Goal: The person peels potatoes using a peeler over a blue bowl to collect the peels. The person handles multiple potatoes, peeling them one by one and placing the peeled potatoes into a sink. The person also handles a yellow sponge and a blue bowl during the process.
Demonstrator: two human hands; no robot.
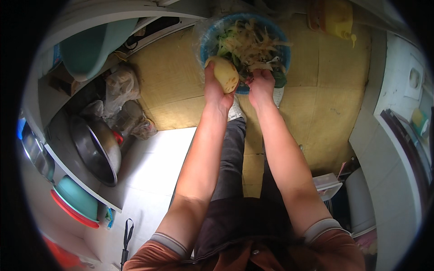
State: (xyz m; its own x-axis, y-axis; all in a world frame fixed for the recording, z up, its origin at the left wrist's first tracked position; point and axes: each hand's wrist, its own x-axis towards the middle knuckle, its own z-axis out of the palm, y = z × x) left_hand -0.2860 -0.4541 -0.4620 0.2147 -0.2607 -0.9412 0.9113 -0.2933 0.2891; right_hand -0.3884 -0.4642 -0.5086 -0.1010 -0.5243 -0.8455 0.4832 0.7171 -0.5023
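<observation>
My left hand (214,88) grips a large peeled potato (222,73), its thumb along the left side. Brown pits and spots mark the potato's lower right side. Close beside it, my right hand (262,83) has its fingers curled at the near edge of a blue basin (288,56). A pale strip of peel (260,66) shows at these fingertips; whether the fingers hold it or something else is hidden. Inside the basin lie a heap of vegetable peelings (252,44) and green leaf scraps (223,46). Clear plastic film (200,40) hangs over its left rim.
A yellow bottle (334,20) stands beyond the basin at right. On the left, a shelf holds a dark metal pan (93,149), plastic bags (122,89) and a teal basin (79,200). A white box (326,184) sits low right. My shoe (236,110) is just below the basin.
</observation>
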